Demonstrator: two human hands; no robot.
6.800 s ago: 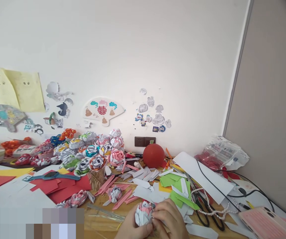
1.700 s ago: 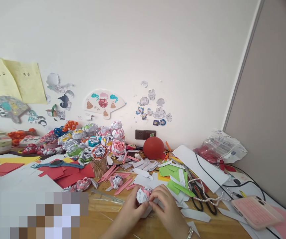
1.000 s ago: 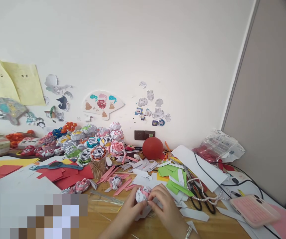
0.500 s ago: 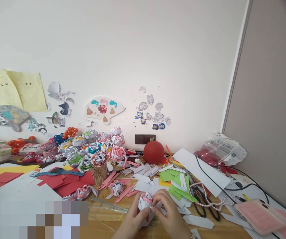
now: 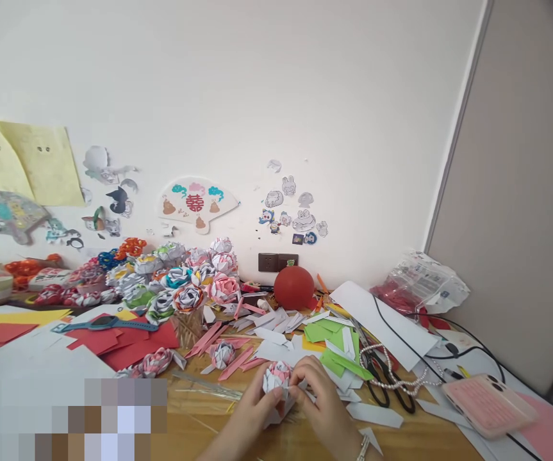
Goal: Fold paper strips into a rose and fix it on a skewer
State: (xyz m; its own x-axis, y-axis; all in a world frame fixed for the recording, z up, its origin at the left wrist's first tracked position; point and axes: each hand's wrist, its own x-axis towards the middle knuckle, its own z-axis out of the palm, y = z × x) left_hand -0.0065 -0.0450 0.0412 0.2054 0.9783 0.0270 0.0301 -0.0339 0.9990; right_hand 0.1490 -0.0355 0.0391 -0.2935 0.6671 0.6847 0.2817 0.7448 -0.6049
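A folded paper flower (image 5: 276, 376), white with pink petals on top, sits between my two hands just above the wooden table. My left hand (image 5: 255, 404) is closed around its left and lower side, thumb in front. On the right side, my right hand (image 5: 315, 394) pinches at a white paper part of the flower with thumb and index finger; the exact spot is partly hidden by the fingers. A smaller pink-and-white paper flower (image 5: 222, 354) lies beyond my left hand, among pink folded strips (image 5: 238, 363).
Many finished paper flowers (image 5: 223, 288) crowd the back left. A red balloon (image 5: 294, 288) rests by the wall. Green paper pieces (image 5: 329, 333), black-handled scissors (image 5: 386, 384), a bead string (image 5: 423, 383) and a pink phone (image 5: 490, 404) lie to the right. Red paper (image 5: 113, 339) and a blue watch (image 5: 106, 322) lie left.
The view has shifted slightly, so the scene sits a little higher and further left. Both hands remain on the flower, with only small finger movement at its right side.
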